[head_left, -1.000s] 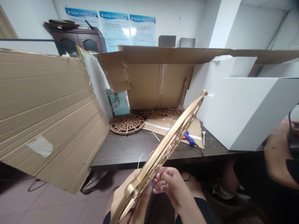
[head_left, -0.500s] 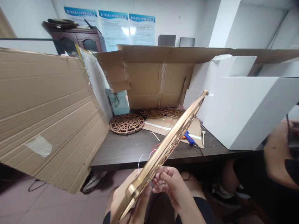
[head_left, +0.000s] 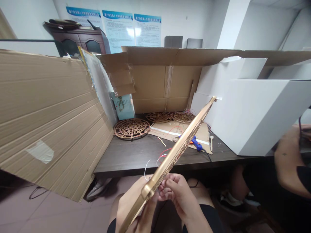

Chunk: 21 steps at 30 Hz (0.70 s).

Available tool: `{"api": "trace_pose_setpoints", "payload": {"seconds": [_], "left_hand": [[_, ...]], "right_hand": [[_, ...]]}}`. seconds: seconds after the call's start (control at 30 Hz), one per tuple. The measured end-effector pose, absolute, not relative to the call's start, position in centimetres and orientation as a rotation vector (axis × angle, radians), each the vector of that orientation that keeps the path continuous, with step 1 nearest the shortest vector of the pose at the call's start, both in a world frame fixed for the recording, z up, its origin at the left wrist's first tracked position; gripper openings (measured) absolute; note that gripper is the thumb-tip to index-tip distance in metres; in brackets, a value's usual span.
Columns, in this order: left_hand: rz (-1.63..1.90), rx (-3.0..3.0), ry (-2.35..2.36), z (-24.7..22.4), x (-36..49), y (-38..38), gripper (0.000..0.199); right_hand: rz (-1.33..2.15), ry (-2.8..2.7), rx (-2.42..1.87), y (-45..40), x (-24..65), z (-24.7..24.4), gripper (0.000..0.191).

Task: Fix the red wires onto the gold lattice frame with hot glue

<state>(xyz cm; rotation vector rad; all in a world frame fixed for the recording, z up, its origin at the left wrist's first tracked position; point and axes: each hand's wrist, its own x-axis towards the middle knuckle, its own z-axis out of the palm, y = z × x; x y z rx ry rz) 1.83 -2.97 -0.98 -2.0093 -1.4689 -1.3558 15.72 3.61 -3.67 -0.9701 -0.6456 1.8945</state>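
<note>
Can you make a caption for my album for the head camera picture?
Left hand and right hand hold a gold frame above a desk with round lattice panels and a blue glue gun.

Head view, lower centre: the left hand point(head_left: 128, 204) and right hand point(head_left: 181, 197) are held close together, each closed in a grip. The right fingers point(head_left: 165, 194) curl toward the left palm, with the right thumb point(head_left: 173, 183) uppermost. The right forearm point(head_left: 194, 220) runs to the bottom edge, meeting a dark short sleeve point(head_left: 211, 216).
</note>
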Motion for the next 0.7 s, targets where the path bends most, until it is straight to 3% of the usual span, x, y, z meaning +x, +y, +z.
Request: {"api": "trace_pose_setpoints", "payload": {"seconds": [0.43, 0.7], "left_hand": [[-1.280, -2.134, -1.310, -0.5, 1.2, -2.3, 0.026], [-1.298, -2.000, -1.571, -0.5, 0.9, -2.9, 0.031]], "right_hand": [[1.934, -0.660, -0.922, 3.9, 16.1, -3.9, 0.017], [1.948, -0.661, -0.919, 4.0, 16.2, -4.0, 0.019]]}}
